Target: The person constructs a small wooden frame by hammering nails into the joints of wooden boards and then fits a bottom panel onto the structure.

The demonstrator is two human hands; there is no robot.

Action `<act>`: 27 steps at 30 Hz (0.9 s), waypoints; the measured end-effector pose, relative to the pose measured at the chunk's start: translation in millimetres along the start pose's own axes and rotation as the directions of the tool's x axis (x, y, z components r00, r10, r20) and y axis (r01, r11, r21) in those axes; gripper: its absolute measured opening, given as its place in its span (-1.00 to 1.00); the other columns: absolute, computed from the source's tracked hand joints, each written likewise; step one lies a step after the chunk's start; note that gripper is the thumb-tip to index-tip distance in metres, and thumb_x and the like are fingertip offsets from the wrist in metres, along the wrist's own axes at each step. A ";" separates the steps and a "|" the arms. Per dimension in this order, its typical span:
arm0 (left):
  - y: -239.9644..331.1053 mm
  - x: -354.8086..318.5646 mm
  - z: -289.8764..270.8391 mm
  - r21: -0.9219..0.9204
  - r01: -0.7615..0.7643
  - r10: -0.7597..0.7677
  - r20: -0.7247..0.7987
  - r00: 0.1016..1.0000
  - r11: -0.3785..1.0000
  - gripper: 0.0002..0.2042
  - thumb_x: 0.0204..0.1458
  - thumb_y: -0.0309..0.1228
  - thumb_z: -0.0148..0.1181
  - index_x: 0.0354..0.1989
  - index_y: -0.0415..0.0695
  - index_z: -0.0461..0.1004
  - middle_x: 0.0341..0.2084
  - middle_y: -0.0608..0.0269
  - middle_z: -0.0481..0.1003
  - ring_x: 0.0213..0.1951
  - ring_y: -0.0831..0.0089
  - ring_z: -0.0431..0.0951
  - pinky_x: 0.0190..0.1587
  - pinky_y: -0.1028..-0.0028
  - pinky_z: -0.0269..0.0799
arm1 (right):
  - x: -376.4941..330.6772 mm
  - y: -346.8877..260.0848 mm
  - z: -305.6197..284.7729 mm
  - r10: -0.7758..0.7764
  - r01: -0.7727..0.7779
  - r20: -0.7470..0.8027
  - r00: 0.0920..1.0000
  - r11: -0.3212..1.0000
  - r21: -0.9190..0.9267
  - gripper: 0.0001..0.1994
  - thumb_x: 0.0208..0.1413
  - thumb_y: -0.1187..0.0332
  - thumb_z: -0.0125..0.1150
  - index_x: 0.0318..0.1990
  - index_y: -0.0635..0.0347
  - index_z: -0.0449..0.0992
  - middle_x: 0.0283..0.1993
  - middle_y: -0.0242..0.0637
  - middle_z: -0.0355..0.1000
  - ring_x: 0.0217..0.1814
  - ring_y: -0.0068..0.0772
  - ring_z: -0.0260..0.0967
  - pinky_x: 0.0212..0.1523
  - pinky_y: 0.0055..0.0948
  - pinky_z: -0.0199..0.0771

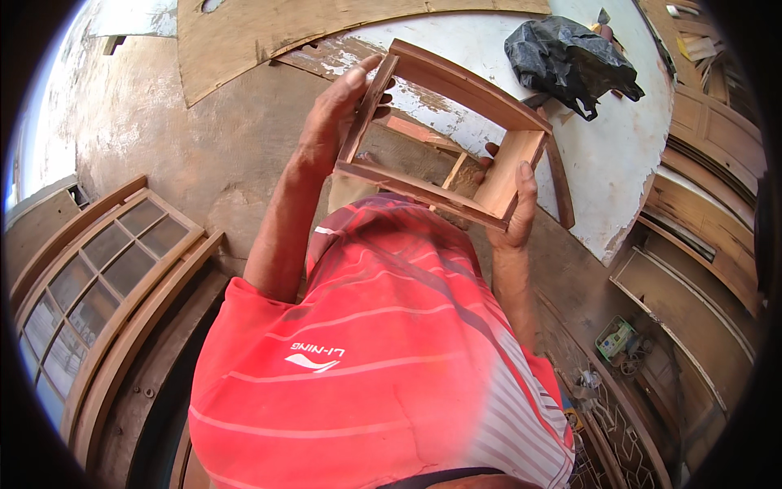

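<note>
Bright light pours in at the far left, washing over a worn brown floor [147, 122]! Low left, a wooden window frame [104, 301] with gridded panes; up top, a plywood sheet [244, 41] beside a white, flaking tabletop [615, 155]; and down the right, timber panels [707, 204] crowd together!

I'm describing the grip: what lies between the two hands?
The head view shows a rectangular wooden frame between the left hand and the right hand.

White surface [627, 147] (paint flaking) carries a crumpled black plastic bag [566, 57]; plywood sheet [269, 33] overlaps its far side.
</note>
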State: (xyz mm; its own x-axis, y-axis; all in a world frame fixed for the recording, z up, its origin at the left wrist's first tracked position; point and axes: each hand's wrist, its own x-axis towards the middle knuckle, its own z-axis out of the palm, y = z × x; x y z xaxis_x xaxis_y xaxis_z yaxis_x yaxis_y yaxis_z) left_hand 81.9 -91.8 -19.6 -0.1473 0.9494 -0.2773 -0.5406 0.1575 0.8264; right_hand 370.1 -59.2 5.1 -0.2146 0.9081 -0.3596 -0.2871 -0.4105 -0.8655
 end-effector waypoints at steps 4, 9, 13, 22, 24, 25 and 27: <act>-6.5 4.9 -7.4 0.105 -0.048 0.071 -0.236 0.969 0.993 -0.20 0.34 0.23 -0.13 0.47 -0.25 0.23 0.38 -0.14 0.31 0.40 0.15 0.29 0.47 0.20 0.06 | -2.8 19.8 6.2 0.006 0.002 -0.118 0.993 0.998 0.069 -0.36 0.32 0.02 0.14 0.40 0.22 0.20 0.15 -0.14 0.37 0.07 -0.38 0.42 0.01 -0.33 0.55; -10.2 1.2 33.3 0.375 -0.135 0.299 -0.423 0.855 0.917 -0.32 0.32 0.08 0.09 0.36 -0.28 0.34 0.28 -0.13 0.38 0.34 0.21 0.33 0.41 0.23 0.14 | 3.0 30.2 31.2 0.011 0.005 -0.222 0.975 0.998 0.070 -0.27 0.29 0.03 0.23 0.46 0.17 0.09 0.16 -0.21 0.25 0.16 -0.38 0.34 0.12 -0.17 0.51; -2.0 23.6 32.2 0.438 -0.176 0.342 -0.336 0.877 0.882 -0.52 0.26 -0.21 0.20 0.23 -0.31 0.44 -0.06 0.10 0.56 -0.04 0.43 0.51 0.06 0.39 0.42 | -0.7 15.8 42.5 -0.172 0.161 -0.214 0.962 0.985 -0.065 -0.08 0.23 -0.06 0.29 0.51 0.25 -0.07 0.27 -0.07 0.15 0.27 -0.19 0.27 0.18 -0.11 0.47; -9.3 122.2 27.0 0.195 -0.439 0.453 -0.028 0.891 0.877 -0.71 0.26 -0.42 0.34 0.10 -0.25 0.55 -0.12 0.29 0.62 -0.12 0.60 0.54 -0.04 0.55 0.48 | 5.9 1.0 32.7 -0.751 0.666 0.139 0.646 0.464 -0.584 0.30 -0.03 -0.06 0.62 0.56 0.28 -0.35 0.49 0.19 0.04 0.50 0.13 0.16 0.40 0.10 0.30; -17.4 143.7 22.2 0.275 -0.368 0.396 -0.050 0.917 0.888 -0.69 0.24 -0.41 0.37 0.10 -0.23 0.56 -0.12 0.32 0.63 -0.12 0.63 0.53 -0.03 0.58 0.47 | 5.2 4.2 23.2 -0.751 0.719 0.322 0.576 0.279 -0.637 0.29 -0.06 0.29 0.69 0.56 0.27 -0.37 0.46 0.26 0.08 0.43 0.12 0.26 0.35 0.07 0.38; -19.0 150.4 21.0 0.315 -0.329 0.365 -0.059 0.929 0.890 -0.69 0.23 -0.41 0.39 0.10 -0.22 0.57 -0.12 0.34 0.63 -0.12 0.65 0.53 -0.03 0.59 0.47 | 4.6 11.5 19.8 -0.745 0.737 0.347 0.569 0.276 -0.617 0.23 -0.04 0.36 0.65 0.56 0.26 -0.33 0.41 0.24 0.16 0.38 0.12 0.32 0.31 0.05 0.41; -19.4 153.7 13.1 0.536 -0.321 0.399 -0.031 0.916 0.781 -0.65 0.29 -0.25 0.31 0.15 -0.18 0.57 -0.01 0.18 0.62 0.01 0.51 0.57 0.04 0.47 0.50 | 4.5 25.5 15.6 -0.735 0.766 0.394 0.551 0.259 -0.588 0.12 -0.01 0.49 0.60 0.54 0.25 -0.22 0.32 0.21 0.29 0.29 0.14 0.41 0.22 0.02 0.49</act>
State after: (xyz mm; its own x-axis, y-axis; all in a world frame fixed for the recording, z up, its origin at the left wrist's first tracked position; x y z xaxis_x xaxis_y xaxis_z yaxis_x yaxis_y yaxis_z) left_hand 80.6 54.6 -71.8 -0.3765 0.9244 0.0602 0.0692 -0.0367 0.9969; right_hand 347.2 -66.9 -13.2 -0.2751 0.7699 0.5759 0.3096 0.6380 -0.7051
